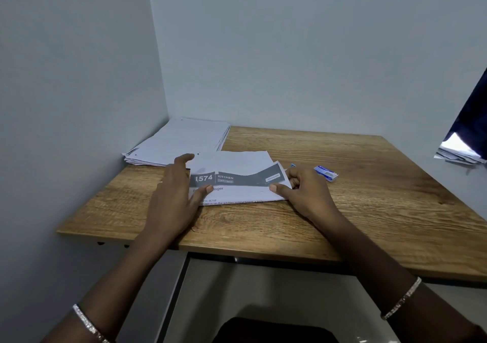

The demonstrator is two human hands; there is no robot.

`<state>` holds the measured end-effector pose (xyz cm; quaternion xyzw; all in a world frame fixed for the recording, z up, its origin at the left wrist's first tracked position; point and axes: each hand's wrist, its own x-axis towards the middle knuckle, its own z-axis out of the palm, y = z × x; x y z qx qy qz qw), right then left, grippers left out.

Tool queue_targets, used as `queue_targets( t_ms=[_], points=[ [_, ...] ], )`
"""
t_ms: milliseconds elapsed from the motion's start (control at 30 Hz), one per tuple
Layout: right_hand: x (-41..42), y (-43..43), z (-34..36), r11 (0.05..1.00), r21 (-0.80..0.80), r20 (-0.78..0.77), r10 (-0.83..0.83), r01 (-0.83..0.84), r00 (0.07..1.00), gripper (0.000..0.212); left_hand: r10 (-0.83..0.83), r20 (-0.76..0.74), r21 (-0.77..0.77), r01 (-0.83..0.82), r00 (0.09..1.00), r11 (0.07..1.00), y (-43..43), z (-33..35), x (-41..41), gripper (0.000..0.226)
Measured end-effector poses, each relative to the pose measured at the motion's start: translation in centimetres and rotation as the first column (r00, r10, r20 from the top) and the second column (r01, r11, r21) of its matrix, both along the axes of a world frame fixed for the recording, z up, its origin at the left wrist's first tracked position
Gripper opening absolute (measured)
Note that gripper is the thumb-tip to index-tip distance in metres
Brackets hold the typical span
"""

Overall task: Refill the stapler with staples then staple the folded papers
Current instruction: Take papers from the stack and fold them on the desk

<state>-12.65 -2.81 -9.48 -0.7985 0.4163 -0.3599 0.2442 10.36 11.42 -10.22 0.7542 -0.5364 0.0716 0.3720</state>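
A folded printed paper (237, 182) with a grey band reading "1574 KITCHEN" lies in the middle of the wooden table (342, 211). My left hand (176, 192) rests flat on its left end, thumb on the grey band. My right hand (303, 189) pinches the paper's right edge between thumb and fingers. A small blue and white staple box (326, 173) lies just right of my right hand. A tiny blue piece (293, 165) shows behind my right fingers; I cannot tell whether it is the stapler.
A stack of white papers (181, 142) sits in the far left corner against the walls. More papers (459, 154) lie on a ledge at the right under dark cloth (471, 116). The table's near edge runs just in front of my forearms.
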Motion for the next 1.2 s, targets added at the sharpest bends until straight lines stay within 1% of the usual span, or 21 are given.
queue_targets(
  t_ms=[67, 100, 133, 167, 233, 267, 333, 500, 667, 800, 933, 1067, 1133, 1200],
  points=[
    [0.1, -0.1, 0.0, 1.0, 0.007, -0.009, 0.007, -0.007, 1.0, 0.024, 0.02, 0.216, -0.008, -0.019, 0.976, 1.0, 0.3, 0.1, -0.9, 0.053],
    [0.1, -0.1, 0.0, 1.0, 0.011, -0.009, 0.009, -0.009, 1.0, 0.025, -0.011, 0.315, 0.019, 0.005, 0.949, 1.0, 0.4, 0.3, -1.4, 0.047],
    [0.1, -0.1, 0.0, 1.0, 0.014, -0.01, 0.008, -0.008, 1.0, 0.027, -0.082, 0.373, 0.079, 0.056, 0.924, 0.995, 0.4, 0.3, -1.9, 0.047],
    [0.1, -0.1, 0.1, 1.0, 0.015, -0.014, 0.008, -0.008, 1.0, 0.028, -0.174, 0.391, 0.156, 0.122, 0.904, 0.98, 0.4, 0.3, -2.4, 0.05],
    [0.1, 0.0, 0.1, 1.0, 0.01, -0.026, 0.002, -0.002, 1.0, 0.028, -0.306, 0.367, 0.297, 0.201, 0.879, 0.934, 0.2, 0.0, -3.4, 0.057],
    [0.1, 0.1, 0.2, 1.0, 0.007, -0.035, -0.004, 0.004, 0.999, 0.028, -0.334, 0.351, 0.349, 0.209, 0.875, 0.914, 0.0, -0.1, -3.7, 0.059],
    [0.1, 0.1, 0.2, 1.0, 0.008, -0.039, -0.007, 0.007, 0.999, 0.028, -0.349, 0.338, 0.407, 0.199, 0.874, 0.891, -0.2, -0.2, -4.3, 0.064],
    [0.2, 0.2, 0.2, 1.0, 0.007, -0.023, -0.009, 0.009, 1.0, 0.029, -0.43, 0.193, 0.461, 0.305, 0.882, 0.833, -0.2, -0.4, -4.5, 0.071],
    [0.2, 0.5, 0.1, 0.998, 0.003, -0.018, -0.065, 0.065, 0.998, 0.024, -0.453, 0.169, 0.524, 0.31, 0.875, 0.794, -0.2, -0.2, -4.8, 0.075],
    [0.3, 0.7, -0.2, 0.991, -0.017, -0.005, -0.13, 0.13, 0.991, 0.031, -0.466, 0.139, 0.559, 0.319, 0.874, 0.765, -0.2, 0.2, -4.7, 0.075],
    [0.3, 0.7, -0.3, 0.987, -0.049, -0.032, -0.156, 0.155, 0.987, 0.035, -0.445, 0.155, 0.551, 0.296, 0.882, 0.78, 0.0, 0.0, -5.1, 0.066],
    [0.4, 0.6, -0.3, 0.979, -0.079, -0.113, -0.195, 0.187, 0.974, 0.034, -0.401, 0.185, 0.52, 0.257, 0.897, 0.815, 0.3, -0.2, -5.4, 0.06],
    [0.3, 0.6, -0.2, 0.977, -0.07, -0.156, -0.209, 0.201, 0.965, 0.034, -0.37, 0.186, 0.486, 0.242, 0.91, 0.84, 0.5, -0.3, -5.6, 0.059],
    [0.2, 0.5, 0.0, 0.981, -0.034, -0.169, -0.194, 0.191, 0.966, 0.039, -0.303, 0.182, 0.404, 0.21, 0.936, 0.89, 0.8, -0.5, -5.9, 0.057]
  ],
)
